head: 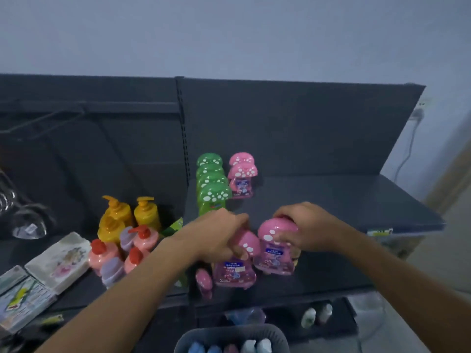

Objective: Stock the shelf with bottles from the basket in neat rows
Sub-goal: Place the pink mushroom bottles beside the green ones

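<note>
Left of my grips: yellow pump bottles (142, 212) and red-capped pink ones (139, 253) on the neighbouring shelf.
Left grip (224, 235): my fingers closed over the cap of a pink bottle (234, 271).
Beyond it: a row of green bottles (212, 189), two pink ones (242, 179) beside them.
Right grip (303, 230): clamped on a second pink bottle (275, 256), just right of the first.
Shelf (344, 200): bare beyond my right grip.
Basket (229, 337): below my grips, bottles inside.

This is a shop: dark metal gondola shelving (318, 197) with a slotted upright (184, 138) carries rows of identical green mushroom-capped bottles (212, 184), pink mushroom-capped bottles (242, 174) and yellow pump dispensers (127, 215), with a yellow-green price strip (379, 231) on its edge.
</note>
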Demonstrator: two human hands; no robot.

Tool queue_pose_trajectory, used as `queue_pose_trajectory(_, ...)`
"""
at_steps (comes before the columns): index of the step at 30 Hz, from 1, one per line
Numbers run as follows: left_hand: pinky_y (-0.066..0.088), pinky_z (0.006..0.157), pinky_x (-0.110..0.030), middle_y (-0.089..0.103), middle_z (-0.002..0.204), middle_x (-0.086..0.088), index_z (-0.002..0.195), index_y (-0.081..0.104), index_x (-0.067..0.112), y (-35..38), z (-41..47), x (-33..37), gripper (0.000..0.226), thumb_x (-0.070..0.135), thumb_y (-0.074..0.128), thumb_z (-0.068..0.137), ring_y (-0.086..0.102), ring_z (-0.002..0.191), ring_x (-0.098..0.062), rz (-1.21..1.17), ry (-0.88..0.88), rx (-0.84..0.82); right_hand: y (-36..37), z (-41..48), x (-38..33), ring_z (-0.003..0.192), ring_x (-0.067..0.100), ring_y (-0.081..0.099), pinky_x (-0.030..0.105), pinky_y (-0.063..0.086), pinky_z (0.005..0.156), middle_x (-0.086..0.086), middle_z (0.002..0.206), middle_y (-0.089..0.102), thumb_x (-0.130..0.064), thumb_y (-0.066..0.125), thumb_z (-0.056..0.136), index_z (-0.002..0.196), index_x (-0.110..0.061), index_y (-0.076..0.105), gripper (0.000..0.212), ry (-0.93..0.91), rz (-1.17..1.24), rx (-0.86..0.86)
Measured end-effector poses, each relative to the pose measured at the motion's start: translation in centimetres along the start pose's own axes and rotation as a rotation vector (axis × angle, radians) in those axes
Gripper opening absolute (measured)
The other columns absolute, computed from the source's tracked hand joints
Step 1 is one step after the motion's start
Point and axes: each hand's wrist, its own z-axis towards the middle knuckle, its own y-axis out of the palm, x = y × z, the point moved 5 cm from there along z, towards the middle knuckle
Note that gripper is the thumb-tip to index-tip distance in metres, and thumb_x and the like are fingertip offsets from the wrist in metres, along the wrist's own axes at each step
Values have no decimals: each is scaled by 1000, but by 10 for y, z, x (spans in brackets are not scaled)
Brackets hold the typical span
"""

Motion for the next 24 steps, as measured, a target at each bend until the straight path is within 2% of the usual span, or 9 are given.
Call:
queue_pose_trajectory(6,55,77,-37,66,102,4,121,54,28,-19,39,9,51,51,73,79,62,91,-19,-35,-120,194,-34,46,34,91,7,64,32,54,81,-17,101,68,-55,72,82,111,-35,62,36,-76,32,80)
queue_pose_trajectory(9,55,78,-38,65,105,3,124,54,29,-24,60,6,50,47,72,81,61,92,-20,-46,-184,236,-41,75,49,90,7,65,33,55,79,-17,101,69,-56,70,81,110,-37,63,36,-99,41,97)
queue_pose_trajectory(15,54,87,-38,57,118,4,131,59,27,-21,96,-2,54,39,75,81,60,101,-21,-28,-284,322,-33,138,67,94,17,66,41,56,80,-11,101,71,-54,74,78,109,-33,65,39,-120,108,130)
queue_pose_trajectory(18,50,93,-37,59,120,3,131,62,24,-10,108,-9,54,38,76,80,57,109,-20,3,-308,348,-22,166,67,92,22,67,42,56,79,-6,101,71,-50,73,78,108,-30,64,37,-126,103,136)
queue_pose_trajectory(21,50,86,-35,63,116,4,128,64,27,0,118,-16,56,37,79,75,58,103,-21,28,-306,377,-14,188,67,95,23,66,41,56,80,-4,106,70,-53,72,79,113,-31,64,41,-142,94,145)
queue_pose_trajectory(24,49,84,-31,64,116,8,131,58,31,10,125,-20,62,31,78,72,56,101,-18,55,-287,369,-8,200,65,101,24,66,40,55,84,-3,112,71,-51,70,80,119,-32,65,43,-154,103,141)
